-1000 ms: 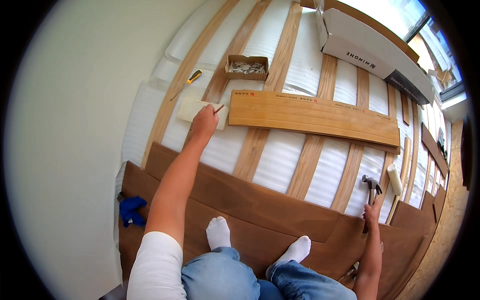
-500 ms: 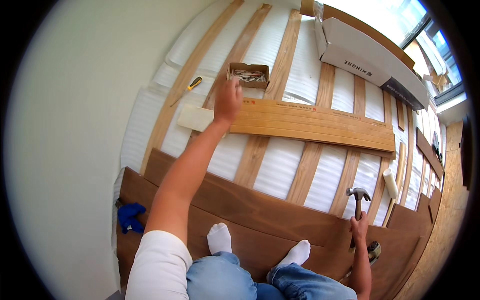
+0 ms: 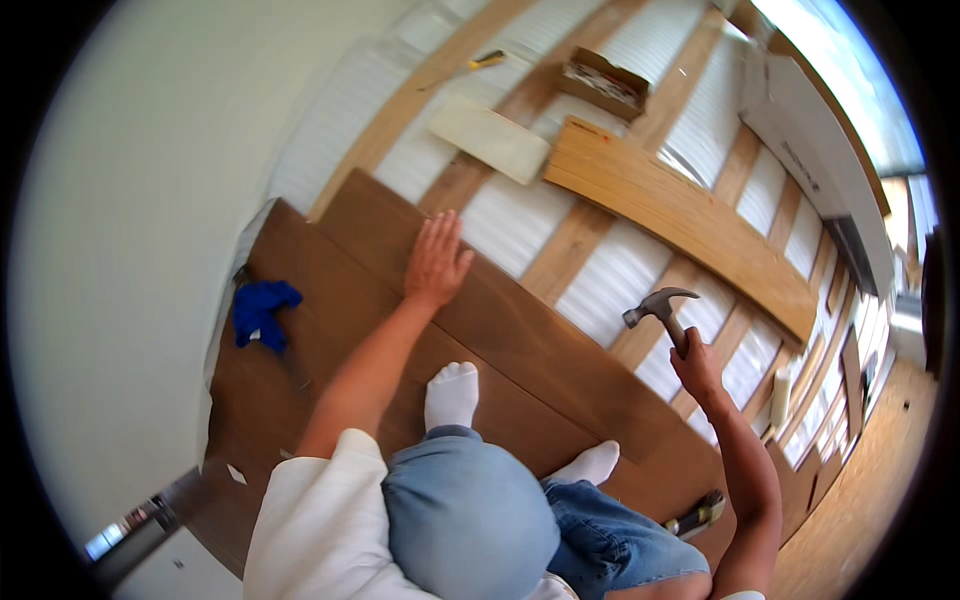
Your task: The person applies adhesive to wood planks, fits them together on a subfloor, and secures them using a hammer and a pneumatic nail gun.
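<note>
My left hand (image 3: 436,262) lies palm down with its fingers stretched out on the dark brown floorboard (image 3: 560,335), close to the board's far edge. Nothing shows in it, though its palm side is hidden. In my right hand (image 3: 697,370) is a claw hammer (image 3: 662,304), gripped by the handle and raised above the pale wooden battens (image 3: 572,252), its head pointing left. Beyond the left hand, a small cardboard box (image 3: 632,108) with thin light pieces inside rests on the battens.
A white rectangular piece (image 3: 489,138) and a yellow-handled screwdriver (image 3: 487,60) lie farther off. Yellowish planks (image 3: 690,220) cross the battens, with a long white carton (image 3: 815,150) behind. On the boards sit a blue object (image 3: 264,315) at left and a dark tool (image 3: 700,512) near my right knee.
My left hand has come back from the small box to the floorboard and flattened out. The hammer has risen and swung left with my right hand. The view has turned and shifted.
</note>
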### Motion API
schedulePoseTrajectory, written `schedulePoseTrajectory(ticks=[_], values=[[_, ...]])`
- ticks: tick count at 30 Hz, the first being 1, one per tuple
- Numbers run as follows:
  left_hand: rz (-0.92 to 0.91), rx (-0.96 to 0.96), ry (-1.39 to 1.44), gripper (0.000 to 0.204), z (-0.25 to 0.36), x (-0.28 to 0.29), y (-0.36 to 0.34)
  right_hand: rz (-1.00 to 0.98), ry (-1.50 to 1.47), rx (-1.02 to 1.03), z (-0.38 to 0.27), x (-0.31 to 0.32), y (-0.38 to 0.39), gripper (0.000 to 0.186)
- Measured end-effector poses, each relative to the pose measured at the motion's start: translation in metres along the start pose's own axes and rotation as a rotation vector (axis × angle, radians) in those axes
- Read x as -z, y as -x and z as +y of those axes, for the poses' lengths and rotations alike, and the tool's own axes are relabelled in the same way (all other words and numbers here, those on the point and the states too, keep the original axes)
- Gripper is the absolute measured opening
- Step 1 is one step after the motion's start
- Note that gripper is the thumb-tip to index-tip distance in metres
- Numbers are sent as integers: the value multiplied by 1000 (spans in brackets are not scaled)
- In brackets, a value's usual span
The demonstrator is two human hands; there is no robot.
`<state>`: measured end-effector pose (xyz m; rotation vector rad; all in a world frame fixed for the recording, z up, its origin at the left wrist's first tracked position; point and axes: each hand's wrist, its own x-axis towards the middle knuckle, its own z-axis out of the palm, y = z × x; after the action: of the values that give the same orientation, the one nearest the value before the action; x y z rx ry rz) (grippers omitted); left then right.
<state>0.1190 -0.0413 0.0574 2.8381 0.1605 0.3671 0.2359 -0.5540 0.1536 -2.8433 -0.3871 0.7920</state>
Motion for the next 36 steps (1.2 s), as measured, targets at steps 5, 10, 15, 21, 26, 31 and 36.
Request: schedulePoseTrajectory(ticks=[5, 10, 15, 21, 26, 31, 36], values=[[0, 53, 24, 63, -3, 1, 0, 21, 50, 224, -96, 1, -71, 38], [1, 62, 6, 64, -3, 5, 2, -39, 8, 167, -175, -40, -110, 44], [6, 66, 15, 65, -4, 5, 4, -156, 99, 370, -197, -34, -121, 47], [35, 37, 4, 62, -5, -4, 4, -150, 81, 341, -206, -30, -126, 44], [63, 8, 12, 58, -7, -7, 7, -130, 65, 309, -192, -17, -115, 39], [86, -2, 8, 51, -5, -6, 6, -43, -65, 121, -123, -4, -90, 37], [74, -18, 2, 46, 1, -5, 2, -32, -54, 18, -69, -18, -62, 34]])
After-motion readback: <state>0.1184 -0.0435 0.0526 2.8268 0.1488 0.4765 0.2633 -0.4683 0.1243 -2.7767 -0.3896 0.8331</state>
